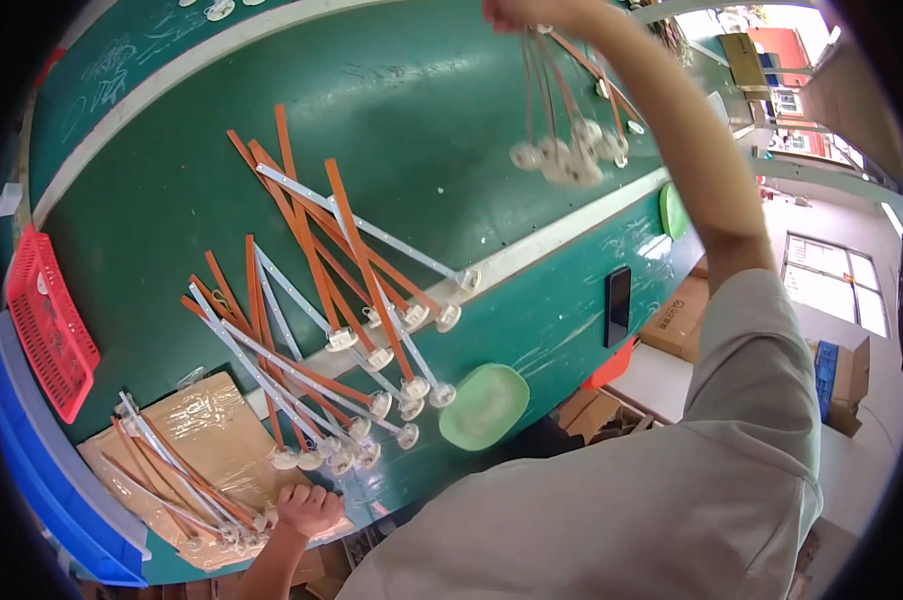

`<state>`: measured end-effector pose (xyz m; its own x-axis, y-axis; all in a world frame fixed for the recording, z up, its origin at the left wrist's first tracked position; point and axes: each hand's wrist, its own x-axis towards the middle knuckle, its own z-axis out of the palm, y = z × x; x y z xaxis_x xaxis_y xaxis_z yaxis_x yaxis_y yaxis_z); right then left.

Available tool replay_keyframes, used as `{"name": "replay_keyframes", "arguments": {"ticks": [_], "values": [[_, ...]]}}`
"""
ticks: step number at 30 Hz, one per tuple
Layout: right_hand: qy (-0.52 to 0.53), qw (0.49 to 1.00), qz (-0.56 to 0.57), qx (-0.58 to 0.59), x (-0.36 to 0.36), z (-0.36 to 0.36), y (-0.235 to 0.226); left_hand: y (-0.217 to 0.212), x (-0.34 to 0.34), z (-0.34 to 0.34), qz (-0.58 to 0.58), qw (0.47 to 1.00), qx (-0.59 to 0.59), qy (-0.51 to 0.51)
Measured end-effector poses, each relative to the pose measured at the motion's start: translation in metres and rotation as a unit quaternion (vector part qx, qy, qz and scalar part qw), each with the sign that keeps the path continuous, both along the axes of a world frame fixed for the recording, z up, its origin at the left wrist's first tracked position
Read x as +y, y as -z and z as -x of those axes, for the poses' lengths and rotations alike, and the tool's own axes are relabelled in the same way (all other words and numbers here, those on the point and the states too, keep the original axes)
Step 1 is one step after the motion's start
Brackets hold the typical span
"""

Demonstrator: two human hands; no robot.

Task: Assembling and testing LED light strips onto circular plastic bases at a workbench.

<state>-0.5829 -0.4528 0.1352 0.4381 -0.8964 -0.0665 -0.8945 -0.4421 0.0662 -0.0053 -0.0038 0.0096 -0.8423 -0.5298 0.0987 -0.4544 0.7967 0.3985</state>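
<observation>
cardboard sheet (187,415) — glossy plastic film (227,430)

A wide stretch of the desk (412,110) is bare between the splayed strips (369,262) and the hanging bundle (568,160), leaving an open way across. The strips block the middle left; a red basket (55,330) bounds that side. Nearer, a gap runs between the green bowl (484,407) and the phone (619,307).

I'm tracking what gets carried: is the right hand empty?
No, a bunch of thin pieces with whitish ends hangs from the right hand.
</observation>
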Motion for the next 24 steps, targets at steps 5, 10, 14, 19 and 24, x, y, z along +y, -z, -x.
{"name": "replay_keyframes", "arguments": {"ticks": [5,10,14,19,24], "values": [[0.194,0.975,-0.106,0.014,0.073,-0.085,0.036,-0.001,0.008,-0.006,0.003,1.000,0.006,-0.006],[0.359,0.921,-0.138,-0.057,0.079,-0.138,0.069,0.004,0.009,-0.009,0.018,1.000,0.001,-0.002],[0.424,0.892,-0.106,-0.118,0.063,-0.153,0.088,0.001,0.006,-0.007,0.018,1.000,0.010,0.000],[0.404,0.891,-0.145,-0.147,0.056,-0.170,0.075,-0.004,0.004,-0.009,0.023,0.999,0.016,-0.025],[0.245,0.947,-0.058,-0.200,0.012,-0.122,0.064,0.004,0.018,-0.014,-0.037,0.999,-0.001,-0.001]]}}
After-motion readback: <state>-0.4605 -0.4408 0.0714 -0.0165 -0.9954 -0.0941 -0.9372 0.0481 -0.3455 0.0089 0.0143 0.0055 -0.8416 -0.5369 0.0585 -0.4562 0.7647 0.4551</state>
